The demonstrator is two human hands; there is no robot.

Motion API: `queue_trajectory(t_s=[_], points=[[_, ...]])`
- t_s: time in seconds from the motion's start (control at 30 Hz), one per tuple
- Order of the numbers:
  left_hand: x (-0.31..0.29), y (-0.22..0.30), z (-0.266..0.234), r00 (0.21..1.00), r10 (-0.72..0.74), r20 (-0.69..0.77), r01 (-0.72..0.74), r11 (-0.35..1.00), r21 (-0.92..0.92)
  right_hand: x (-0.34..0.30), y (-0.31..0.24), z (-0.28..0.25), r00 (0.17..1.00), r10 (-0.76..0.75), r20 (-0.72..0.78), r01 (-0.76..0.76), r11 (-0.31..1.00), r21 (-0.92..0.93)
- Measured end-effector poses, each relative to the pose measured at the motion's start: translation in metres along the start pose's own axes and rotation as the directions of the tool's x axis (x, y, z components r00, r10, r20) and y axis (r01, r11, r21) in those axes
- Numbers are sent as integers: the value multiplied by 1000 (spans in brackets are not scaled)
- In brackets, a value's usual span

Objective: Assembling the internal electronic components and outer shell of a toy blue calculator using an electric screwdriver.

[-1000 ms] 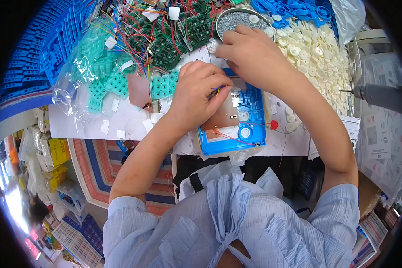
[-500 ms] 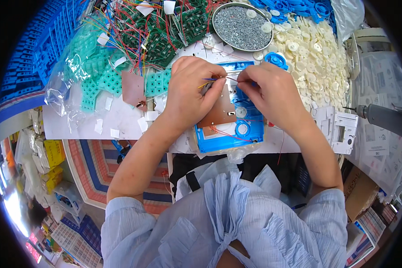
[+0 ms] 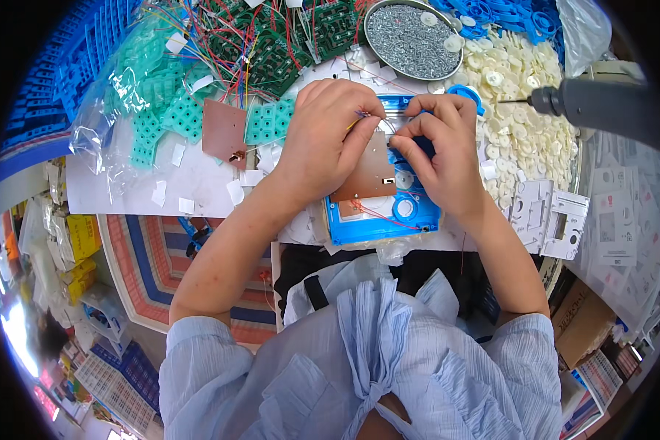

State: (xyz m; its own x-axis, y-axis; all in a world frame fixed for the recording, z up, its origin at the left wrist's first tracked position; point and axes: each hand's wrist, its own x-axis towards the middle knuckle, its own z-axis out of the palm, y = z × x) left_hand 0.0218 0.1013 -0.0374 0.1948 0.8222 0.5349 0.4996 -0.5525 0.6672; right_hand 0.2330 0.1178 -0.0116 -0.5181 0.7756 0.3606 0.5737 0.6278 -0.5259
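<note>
Pinching thin wires [image 3: 361,115] between thumb and fingers of the left hand [image 3: 328,139], above the brown board's upper end; bending thumb and forefinger of the right hand [image 3: 445,150] toward each other just beside them (cannot tell whether gripping anything). On the white table [image 3: 110,198], a broad heap of cream discs [image 3: 532,136], right of the right hand; beneath both hands, an open blue casing [image 3: 345,235]; beyond, a round metal dish [image 3: 418,78] of small silvery pieces; over the casing's left part, a brown board [image 3: 367,182]; beside that, a white disc [image 3: 404,180].
</note>
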Motion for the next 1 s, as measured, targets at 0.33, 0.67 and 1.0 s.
queue_trajectory(t_s=[0.33,0.67,1.0], points=[[9,6,-7,989,57,137,-73,991,112,-8,-17,-18,992,-94,89,109,979,-175],[42,7,-16,840,164,517,-314,925,215,-29,-34,-15,997,-57,54,70,960,-271],[72,16,-14,660,237,712,-515,834,200,-28,-30,-12,999,-36,29,42,978,-205]])
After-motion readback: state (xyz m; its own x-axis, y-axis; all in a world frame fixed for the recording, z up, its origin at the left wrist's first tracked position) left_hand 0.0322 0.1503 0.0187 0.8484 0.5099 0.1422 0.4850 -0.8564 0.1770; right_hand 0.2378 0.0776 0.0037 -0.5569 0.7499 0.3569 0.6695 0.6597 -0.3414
